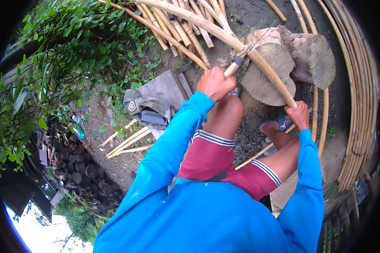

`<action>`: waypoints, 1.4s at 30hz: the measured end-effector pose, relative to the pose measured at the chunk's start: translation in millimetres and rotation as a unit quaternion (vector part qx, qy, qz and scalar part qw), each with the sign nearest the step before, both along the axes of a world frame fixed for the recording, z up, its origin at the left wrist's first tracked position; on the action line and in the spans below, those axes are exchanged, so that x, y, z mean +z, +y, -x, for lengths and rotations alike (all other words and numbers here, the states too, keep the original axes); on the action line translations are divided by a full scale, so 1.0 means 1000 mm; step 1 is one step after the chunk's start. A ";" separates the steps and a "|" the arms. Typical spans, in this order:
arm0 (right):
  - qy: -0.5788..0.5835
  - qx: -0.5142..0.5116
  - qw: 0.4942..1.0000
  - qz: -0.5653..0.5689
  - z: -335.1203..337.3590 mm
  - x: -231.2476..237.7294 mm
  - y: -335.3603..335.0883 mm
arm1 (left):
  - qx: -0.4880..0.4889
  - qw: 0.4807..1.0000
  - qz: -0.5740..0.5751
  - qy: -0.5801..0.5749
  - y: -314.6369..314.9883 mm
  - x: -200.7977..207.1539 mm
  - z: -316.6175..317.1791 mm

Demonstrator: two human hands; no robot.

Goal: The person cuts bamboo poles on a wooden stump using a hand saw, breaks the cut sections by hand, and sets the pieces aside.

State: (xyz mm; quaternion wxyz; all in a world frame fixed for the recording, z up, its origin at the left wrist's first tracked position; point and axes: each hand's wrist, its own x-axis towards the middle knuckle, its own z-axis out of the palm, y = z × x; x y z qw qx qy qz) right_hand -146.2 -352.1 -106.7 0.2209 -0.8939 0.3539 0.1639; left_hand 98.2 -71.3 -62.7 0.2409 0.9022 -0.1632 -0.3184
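Note:
My left hand [216, 84] is closed around the pale handle [231, 70] of a long-bladed knife with a dark collar. Its thin blade [255, 45] lies edge-on against a bamboo pole [275, 78]. My right hand [299, 115] grips the near end of that pole, which slants away to the upper left. Below the pole stands a cut tree stump [264, 84], between and beyond my knees. How deep the blade sits in the pole, if at all, I cannot tell.
Cut bamboo lengths [179, 27] lie at the far side. Long bent poles [359, 97] line the right. Another log [321, 61] adjoins the stump. On my left, a grey board [162, 88] bears a cap [135, 103] and a dark case [153, 117], near leafy bushes [80, 50].

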 end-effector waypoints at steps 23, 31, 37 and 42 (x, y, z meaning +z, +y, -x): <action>-0.049 -0.016 0.997 0.052 0.102 0.013 -0.013 | 0.309 0.840 0.379 0.236 0.137 0.086 0.085; 0.147 -0.072 0.986 0.015 0.163 0.028 -0.045 | 0.421 0.740 0.446 0.276 0.179 0.073 0.095; 0.067 -0.104 0.989 0.075 0.085 0.183 -0.009 | 0.398 0.668 0.500 0.381 0.148 0.086 0.106; -0.051 0.112 0.987 -0.102 -0.053 0.335 0.059 | 0.328 0.579 0.540 0.515 0.081 0.082 0.130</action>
